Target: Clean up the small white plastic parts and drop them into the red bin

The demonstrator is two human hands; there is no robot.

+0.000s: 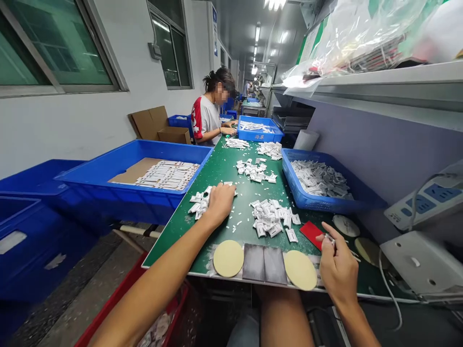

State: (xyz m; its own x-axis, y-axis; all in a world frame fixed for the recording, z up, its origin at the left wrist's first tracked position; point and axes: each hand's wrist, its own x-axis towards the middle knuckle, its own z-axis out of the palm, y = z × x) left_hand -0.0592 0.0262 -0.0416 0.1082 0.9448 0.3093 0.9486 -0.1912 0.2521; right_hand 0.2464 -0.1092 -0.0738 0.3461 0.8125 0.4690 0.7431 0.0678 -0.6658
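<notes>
My left hand (221, 202) reaches over a small pile of white pieces (198, 205) at the table's left edge. Its fingers curl downward together; what they grip, if anything, is hidden behind the hand. At the right, my right hand (339, 265) is closed, with a small whitish piece (329, 237) pinched near the thumb and forefinger. Just left of that hand lies a red flat block (311, 234). Between my hands sits a larger heap of small white plastic parts (271, 218). Along the front edge are two dark grey plates (264, 263) between round cream discs (228, 259) (300, 270).
A blue basket (361, 205) of white parts stands right, near a power strip (427, 200). Left is a large blue bin (119, 190) with flat pieces on cardboard. Further along the green table (213, 231), a co-worker (211, 111) sits beside another blue tray (259, 136). A shelf (390, 74) overhangs the right.
</notes>
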